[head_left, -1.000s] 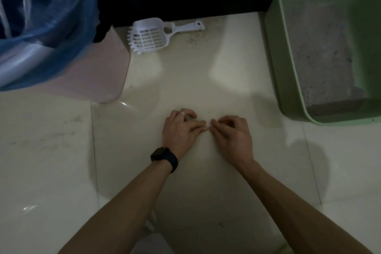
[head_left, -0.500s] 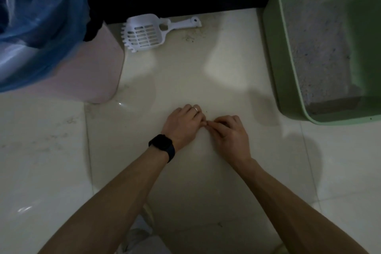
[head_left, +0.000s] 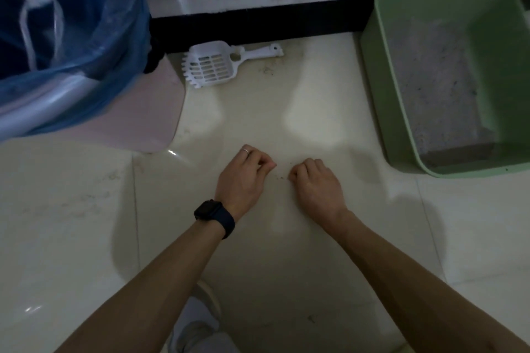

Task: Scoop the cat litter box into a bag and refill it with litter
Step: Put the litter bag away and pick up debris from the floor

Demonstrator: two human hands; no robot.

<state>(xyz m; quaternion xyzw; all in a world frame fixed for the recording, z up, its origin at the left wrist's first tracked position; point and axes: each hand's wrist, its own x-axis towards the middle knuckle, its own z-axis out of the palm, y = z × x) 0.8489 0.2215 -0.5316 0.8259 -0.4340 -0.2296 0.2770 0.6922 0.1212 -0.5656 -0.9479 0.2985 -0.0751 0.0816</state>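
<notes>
A pale tiled floor (head_left: 71, 209) fills a dim view looking down from head height. At far left stands a pink bin (head_left: 155, 112) lined with a blue bag (head_left: 114, 37), its mouth open; what lies inside cannot be made out. At far right sits the green litter box (head_left: 384, 94), holding a shallow, fairly even layer of grey litter (head_left: 430, 74) with no clumps plainly visible. Two bare forearms reach in from the near edge to the middle of the floor.

The left hand (head_left: 243, 178) and right hand (head_left: 315, 189) rest knuckles-up, just apart, fingers curled under with tips bunched toward the thumbs. Whether either pinches anything cannot be told. A white slotted scoop (head_left: 212, 67) lies unheld on the floor by the far wall, between bin and box. A few dark specks (head_left: 282, 178) lie between the hands, likely stray litter. A dark watch (head_left: 213, 216) is on the left wrist.

Scooping looks finished and the hands seem to be picking up spills. Refilling appears left to do; no litter supply is in view.
</notes>
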